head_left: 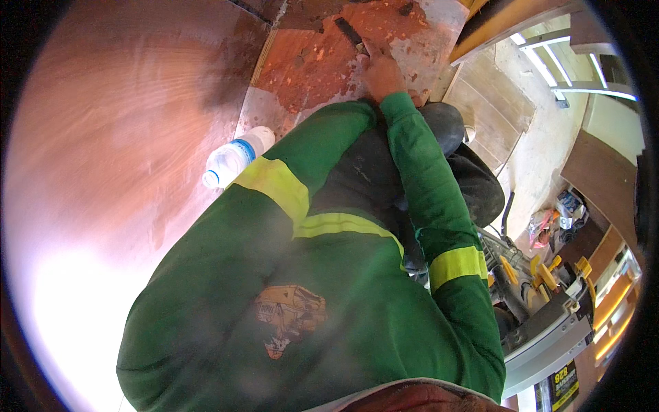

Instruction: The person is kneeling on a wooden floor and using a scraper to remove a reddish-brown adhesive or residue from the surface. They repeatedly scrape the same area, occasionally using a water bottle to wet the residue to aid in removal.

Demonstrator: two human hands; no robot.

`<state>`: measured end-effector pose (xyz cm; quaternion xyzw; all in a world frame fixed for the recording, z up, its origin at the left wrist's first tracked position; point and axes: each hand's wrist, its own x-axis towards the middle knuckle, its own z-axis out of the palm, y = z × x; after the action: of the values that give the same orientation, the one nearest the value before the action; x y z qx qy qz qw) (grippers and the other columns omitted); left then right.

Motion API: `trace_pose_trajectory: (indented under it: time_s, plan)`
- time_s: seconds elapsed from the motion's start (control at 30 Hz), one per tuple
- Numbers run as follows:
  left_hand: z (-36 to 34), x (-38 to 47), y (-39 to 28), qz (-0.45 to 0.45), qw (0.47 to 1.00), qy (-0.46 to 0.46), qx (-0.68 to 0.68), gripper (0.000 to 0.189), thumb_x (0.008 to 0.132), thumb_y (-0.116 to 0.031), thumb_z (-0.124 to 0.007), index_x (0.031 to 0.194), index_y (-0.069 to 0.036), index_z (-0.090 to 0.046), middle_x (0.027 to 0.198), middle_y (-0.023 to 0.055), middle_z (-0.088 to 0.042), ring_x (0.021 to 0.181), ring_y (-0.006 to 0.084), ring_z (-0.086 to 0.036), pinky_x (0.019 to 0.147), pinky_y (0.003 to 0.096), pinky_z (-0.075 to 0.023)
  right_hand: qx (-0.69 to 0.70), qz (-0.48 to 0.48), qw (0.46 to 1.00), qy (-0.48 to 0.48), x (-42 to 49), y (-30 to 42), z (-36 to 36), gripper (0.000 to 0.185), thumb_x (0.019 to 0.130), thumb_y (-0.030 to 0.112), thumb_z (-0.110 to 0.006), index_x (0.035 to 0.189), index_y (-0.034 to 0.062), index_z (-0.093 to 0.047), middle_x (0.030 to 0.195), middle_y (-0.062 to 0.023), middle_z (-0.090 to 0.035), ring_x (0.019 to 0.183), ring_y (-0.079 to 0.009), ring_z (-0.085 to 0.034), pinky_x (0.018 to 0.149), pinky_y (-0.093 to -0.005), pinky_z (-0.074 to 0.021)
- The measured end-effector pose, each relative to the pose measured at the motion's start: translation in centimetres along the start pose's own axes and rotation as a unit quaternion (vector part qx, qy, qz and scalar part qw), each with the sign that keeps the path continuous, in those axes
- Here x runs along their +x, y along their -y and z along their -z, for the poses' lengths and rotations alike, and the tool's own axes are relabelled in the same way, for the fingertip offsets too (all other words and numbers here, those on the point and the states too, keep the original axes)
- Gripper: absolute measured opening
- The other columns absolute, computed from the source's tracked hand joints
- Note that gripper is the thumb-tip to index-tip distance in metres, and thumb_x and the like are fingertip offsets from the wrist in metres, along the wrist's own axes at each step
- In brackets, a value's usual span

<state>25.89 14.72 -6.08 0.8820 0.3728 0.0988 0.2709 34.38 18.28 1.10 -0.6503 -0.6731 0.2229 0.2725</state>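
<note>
My right hand (383, 74) grips a flat, dark-bladed tool that looks like a scraper (350, 32). The blade lies against a patchy red-orange surface (309, 67) with grey smears and crumbs on it. My left sleeve (334, 123) reaches toward the same spot, but the left hand is hidden behind my right wrist. Close to my left forearm lies a clear plastic water bottle (229, 162) with a blue label, on its side. My dark trouser legs (360, 170) are bent beneath my arms.
A smooth brown panel or floor (139, 113) spans the left. On the right are wood-look tiles (484, 98), a pale dusty floor (545, 118), and tools with yellow parts (545, 275). A metal frame (551, 329) and a black-and-yellow bag (564, 383) stand at lower right.
</note>
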Motion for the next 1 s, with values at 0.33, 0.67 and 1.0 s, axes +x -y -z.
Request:
trace_pose_trajectory:
  time_s: [0.33, 0.67, 1.0]
  plan:
    - [-0.1, -0.8, -0.4, 0.0, 1.0, -0.002, -0.012, 0.045, 0.098, -0.037, -0.054, 0.139, -0.019, -0.058, 0.142, 0.0145, -0.057, 0.134, 0.0383, -0.053, 0.113, 0.0527, -0.0409, -0.001, -0.114, 0.987, 0.109, 0.9, 1.6, -1.1, 0.047, 0.101, 0.029, -0.056, 0.146, 0.0131, -0.056, 0.126, -0.0269, -0.065, 0.11, -0.0488, -0.065, 0.096, -0.0548, -0.0535]
    - [-1.4, 0.7, -0.6, -0.014, 1.0, -0.008, -0.005, 0.045, 0.099, -0.037, -0.054, 0.139, -0.018, -0.058, 0.142, 0.015, -0.057, 0.134, 0.0383, -0.053, 0.112, 0.0527, -0.0413, 0.11, -0.067, 0.989, 0.068, 2.0, -1.0, -1.7, 0.044, 0.098, 0.026, -0.062, 0.14, 0.0115, -0.064, 0.133, -0.0237, -0.065, 0.115, -0.0481, -0.064, 0.103, -0.0508, -0.0511]
    - [4.9, -6.7, 3.1, 0.044, 0.998, -0.033, -0.016, 0.045, 0.099, -0.037, -0.055, 0.139, -0.018, -0.058, 0.143, 0.0155, -0.056, 0.134, 0.0384, -0.053, 0.112, 0.0526, -0.0417, -0.132, 0.079, 0.983, 0.097, 6.3, -0.4, -7.3, 0.034, 0.094, 0.02, -0.058, 0.124, 0.0084, -0.07, 0.14, -0.0184, -0.059, 0.11, -0.0419, -0.067, 0.093, -0.0519, -0.0554]
